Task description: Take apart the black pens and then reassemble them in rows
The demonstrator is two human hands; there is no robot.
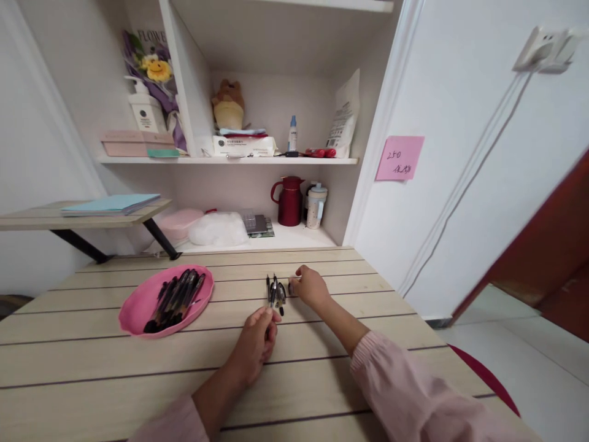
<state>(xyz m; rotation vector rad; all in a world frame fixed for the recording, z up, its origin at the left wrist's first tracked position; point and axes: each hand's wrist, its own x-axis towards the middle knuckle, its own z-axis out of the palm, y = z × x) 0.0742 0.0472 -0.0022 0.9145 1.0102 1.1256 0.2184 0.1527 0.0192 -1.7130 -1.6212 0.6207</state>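
1. Left hand (257, 341): fingers pinched together, apparently on the near end of a slim pen (274, 290).
2. Right hand (313, 287): fingers curled down at a small dark piece (291, 287). From where I'm standing I can't tell if they've gripped it or are just touching.
3. Loose dark pen parts (281, 293) lie on the desk (322, 380) between the hands, with a tiny black bit (281, 311) just nearer the person.
4. Tip imo: pinch lightly, these things look like they'd roll. Keep the left steady and bring the right in from the side, so nothing gets knocked.
5. Pink tray (133, 313) of black pens (177, 299) sits well off left, so it isn't in the way.
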